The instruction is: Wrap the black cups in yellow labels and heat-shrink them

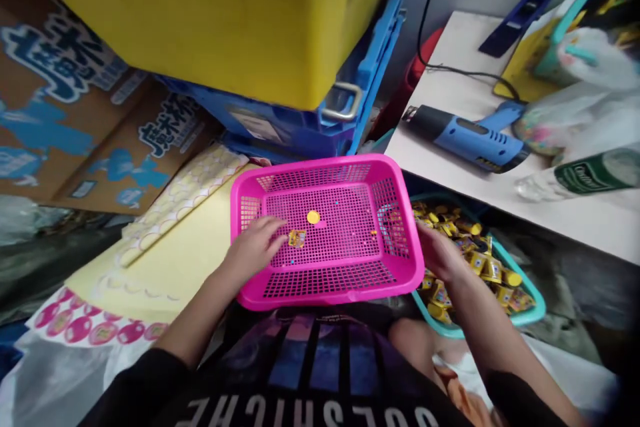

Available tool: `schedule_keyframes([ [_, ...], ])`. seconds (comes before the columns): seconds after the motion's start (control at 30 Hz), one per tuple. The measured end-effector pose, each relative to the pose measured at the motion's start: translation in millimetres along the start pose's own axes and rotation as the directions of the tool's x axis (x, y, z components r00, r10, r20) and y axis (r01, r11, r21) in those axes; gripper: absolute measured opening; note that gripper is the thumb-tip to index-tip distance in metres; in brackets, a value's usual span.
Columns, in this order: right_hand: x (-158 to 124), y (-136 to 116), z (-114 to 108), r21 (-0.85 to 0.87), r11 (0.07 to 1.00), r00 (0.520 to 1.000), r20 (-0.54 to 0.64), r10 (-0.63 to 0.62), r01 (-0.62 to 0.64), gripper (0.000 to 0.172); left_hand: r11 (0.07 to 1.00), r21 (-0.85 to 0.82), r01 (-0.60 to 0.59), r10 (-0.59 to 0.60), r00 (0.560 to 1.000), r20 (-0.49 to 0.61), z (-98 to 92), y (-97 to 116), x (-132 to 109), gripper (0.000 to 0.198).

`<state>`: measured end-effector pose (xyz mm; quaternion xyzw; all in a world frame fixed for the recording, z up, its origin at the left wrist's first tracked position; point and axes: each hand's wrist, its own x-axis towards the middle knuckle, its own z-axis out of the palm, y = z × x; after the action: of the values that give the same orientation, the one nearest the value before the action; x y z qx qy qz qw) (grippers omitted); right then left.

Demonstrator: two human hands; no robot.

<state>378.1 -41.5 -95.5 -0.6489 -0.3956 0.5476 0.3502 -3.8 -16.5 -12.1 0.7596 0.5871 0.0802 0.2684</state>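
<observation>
A pink mesh basket (400,240) rests on my lap. My left hand (255,248) reaches inside it, fingers curled and touching a small yellow wrapped item (297,238). A round yellow sticker (313,217) lies on the basket floor just beyond. My right hand (436,252) grips the basket's right outer wall. Right of it, a teal basket (530,307) holds several small yellow packets (480,253).
Yellow sticker sheets (185,240) and a sheet of pink round stickers (80,327) lie at left. Yellow and blue crates (280,47) and cardboard boxes (75,100) stand behind. On a white table (575,213) at right lie a blue heat gun (475,137) and a green bottle (585,177).
</observation>
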Motion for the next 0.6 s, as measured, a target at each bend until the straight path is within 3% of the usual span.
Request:
schedule_keyframes([
  [0.07, -13.7, -17.5, -7.6, 0.05, 0.997, 0.972, -0.231, -0.05, 0.064, 0.042, 0.996, -0.047, 0.075, -0.07, 0.993, 0.097, 11.8, 7.5, 4.0, 0.029],
  [0.13, -32.4, -40.8, -1.4, -0.04, 0.973, 0.835, -0.506, -0.217, 0.228, 0.037, 0.988, -0.092, 0.124, -0.116, 0.989, 0.088, 26.1, 11.6, 8.8, 0.023],
  [0.17, -41.7, -53.2, 8.1, -0.151, 0.941, 0.758, -0.56, -0.334, 0.303, 0.033, 0.984, -0.122, 0.129, -0.12, 0.99, 0.077, 33.1, 12.2, 10.9, 0.016],
  [0.2, -49.6, -65.0, 21.7, -0.246, 0.896, 0.74, -0.504, -0.445, 0.37, 0.031, 0.98, -0.154, 0.126, -0.116, 0.991, 0.071, 39.4, 12.2, 12.5, 0.007],
  [0.27, -58.3, -83.7, 57.6, -0.305, 0.838, 0.838, -0.174, -0.517, 0.453, 0.027, 0.964, -0.24, 0.118, -0.104, 0.992, 0.071, 48.5, 11.2, 13.6, 0.008],
  [0.33, -56.2, -92.6, 97.3, -0.29, 0.834, 0.883, 0.14, -0.449, 0.47, 0.024, 0.93, -0.348, 0.119, -0.095, 0.992, 0.087, 51.3, 11.2, 11.9, 0.015],
  [0.4, -47.2, -92.3, 131.2, -0.272, 0.859, 0.893, 0.259, -0.369, 0.434, 0.027, 0.878, -0.462, 0.123, -0.083, 0.991, 0.107, 47.2, 13.6, 7.9, 0.013],
  [0.47, -37.3, -87.5, 153.8, -0.157, 0.939, 0.9, 0.368, -0.232, 0.306, 0.031, 0.759, -0.635, 0.143, -0.093, 0.989, 0.11, 37.6, 17.8, 3.1, 0.023],
  [0.53, -31.0, -84.2, 164.6, 0.012, 0.993, 0.87, 0.481, -0.108, 0.116, 0.029, 0.569, -0.802, 0.181, -0.121, 0.983, 0.136, 25.4, 22.0, -1.2, 0.036],
  [0.6, -29.5, -85.7, 166.8, 0.168, 0.985, 0.846, 0.53, -0.064, -0.03, 0.029, 0.354, -0.906, 0.232, -0.15, 0.97, 0.19, 13.8, 25.3, -4.3, 0.042],
])
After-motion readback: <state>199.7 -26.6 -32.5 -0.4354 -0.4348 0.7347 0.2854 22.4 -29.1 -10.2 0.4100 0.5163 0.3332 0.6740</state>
